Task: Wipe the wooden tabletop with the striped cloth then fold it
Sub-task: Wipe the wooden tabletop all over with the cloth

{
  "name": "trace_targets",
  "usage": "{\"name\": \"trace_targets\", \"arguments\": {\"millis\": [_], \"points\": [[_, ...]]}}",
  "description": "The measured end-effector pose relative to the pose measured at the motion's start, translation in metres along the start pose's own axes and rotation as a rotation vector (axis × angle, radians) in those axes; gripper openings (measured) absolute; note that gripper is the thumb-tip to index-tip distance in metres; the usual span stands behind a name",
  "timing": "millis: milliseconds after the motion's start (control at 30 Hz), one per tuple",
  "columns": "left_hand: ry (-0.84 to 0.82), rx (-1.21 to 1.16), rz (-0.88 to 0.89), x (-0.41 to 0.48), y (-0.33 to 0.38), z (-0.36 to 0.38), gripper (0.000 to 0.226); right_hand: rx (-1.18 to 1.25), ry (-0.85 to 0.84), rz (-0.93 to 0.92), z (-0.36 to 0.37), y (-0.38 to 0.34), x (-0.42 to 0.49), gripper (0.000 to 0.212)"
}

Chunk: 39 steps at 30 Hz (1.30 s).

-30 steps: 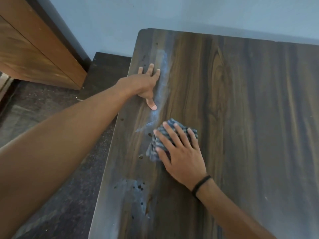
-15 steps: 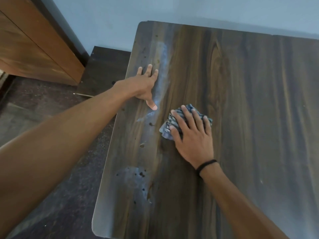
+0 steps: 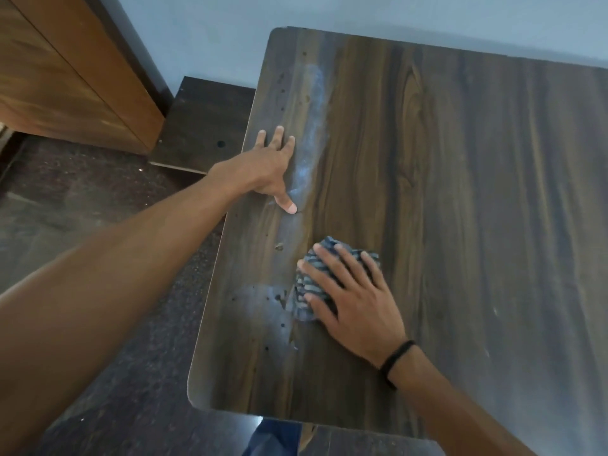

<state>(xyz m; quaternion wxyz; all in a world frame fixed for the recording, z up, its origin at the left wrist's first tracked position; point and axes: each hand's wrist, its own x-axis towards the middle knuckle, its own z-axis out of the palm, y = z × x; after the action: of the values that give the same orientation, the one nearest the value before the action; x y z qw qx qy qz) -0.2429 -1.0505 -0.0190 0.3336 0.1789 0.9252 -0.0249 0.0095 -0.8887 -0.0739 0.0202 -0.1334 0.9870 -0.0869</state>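
While the right hand (image 3: pixel 357 304) lies flat on the cloth (image 3: pixel 304 284), I see its fingers (image 3: pixel 332 268) straight and fanned apart, pressing the fabric down onto the tabletop (image 3: pixel 460 192). The cloth is bunched into a small lump rather than laid out. It is blue-grey with darker stripes running in crumpled bands. It shows past the fingertips and on the thumb side of the palm, and the remainder is hidden under the hand. It sits near the table's left edge, toward the near corner, touching the right rim of a pale hazy patch (image 3: pixel 263 307) dotted with dark specks.

A black band (image 3: pixel 396 360) circles the right wrist.

Farther along that same edge, well apart from the cloth, the left hand (image 3: pixel 266 166) rests palm down on the wood and holds nothing. Its fingers lie straight and close together, and the thumb (image 3: pixel 288 205) is stretched out toward the cloth. Just right of this hand I make out a pale streak (image 3: pixel 312 133) that follows the grain from the far end down to the thumb tip.

Dark brown streaked grain covers the tabletop, and its corners are rounded. Beside it are a dark speckled floor (image 3: pixel 98 192), an orange-brown cabinet (image 3: pixel 65 77) and a pale blue wall (image 3: pixel 329 14).
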Motion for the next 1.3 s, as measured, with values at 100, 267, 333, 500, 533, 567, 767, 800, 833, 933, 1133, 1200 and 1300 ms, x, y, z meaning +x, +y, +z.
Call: {"name": "trace_targets", "arguments": {"millis": [100, 267, 333, 500, 533, 567, 767, 800, 833, 933, 1133, 1200, 1300], "points": [[0.022, -0.020, 0.017, -0.018, 0.002, 0.009, 0.147, 0.022, 0.045, 0.305, -0.002, 0.009, 0.009, 0.053], [-0.009, -0.022, 0.017, -0.044, 0.005, 0.028, 0.145, 0.045, -0.114, -0.073, 0.003, -0.035, -0.040, 0.053], [-0.024, -0.024, 0.025, -0.050, 0.003, 0.035, 0.145, 0.019, -0.097, -0.071, 0.002, -0.019, -0.047, 0.053], [-0.034, 0.007, 0.019, -0.056, 0.006, 0.046, 0.146, 0.078, -0.033, 0.261, 0.004, -0.045, -0.021, 0.054], [-0.030, 0.002, 0.016, -0.057, 0.007, 0.046, 0.146, 0.068, -0.057, 0.128, 0.008, -0.058, -0.033, 0.054], [-0.027, -0.005, 0.015, -0.058, 0.007, 0.045, 0.145, 0.060, -0.094, -0.017, 0.008, -0.065, -0.051, 0.053], [0.010, -0.018, 0.027, -0.064, 0.004, 0.048, 0.139, 0.059, -0.004, 0.284, 0.003, -0.031, -0.045, 0.053], [0.019, -0.012, 0.033, -0.065, 0.005, 0.049, 0.137, 0.068, -0.008, 0.303, 0.004, -0.041, -0.044, 0.053], [0.024, -0.009, 0.041, -0.068, 0.007, 0.051, 0.137, 0.066, -0.032, 0.215, 0.007, -0.053, -0.051, 0.053], [-0.010, -0.004, 0.051, -0.077, 0.007, 0.061, 0.140, 0.024, -0.126, -0.136, 0.010, -0.052, -0.087, 0.054], [-0.034, -0.007, 0.045, -0.081, 0.006, 0.068, 0.143, 0.061, -0.053, 0.232, 0.007, -0.051, -0.068, 0.054], [-0.038, -0.009, 0.040, -0.083, 0.008, 0.068, 0.142, 0.042, -0.096, 0.006, 0.011, -0.064, -0.090, 0.053], [-0.031, -0.025, 0.039, -0.084, 0.007, 0.070, 0.142, 0.008, -0.103, -0.022, 0.008, -0.034, -0.107, 0.053]]}}
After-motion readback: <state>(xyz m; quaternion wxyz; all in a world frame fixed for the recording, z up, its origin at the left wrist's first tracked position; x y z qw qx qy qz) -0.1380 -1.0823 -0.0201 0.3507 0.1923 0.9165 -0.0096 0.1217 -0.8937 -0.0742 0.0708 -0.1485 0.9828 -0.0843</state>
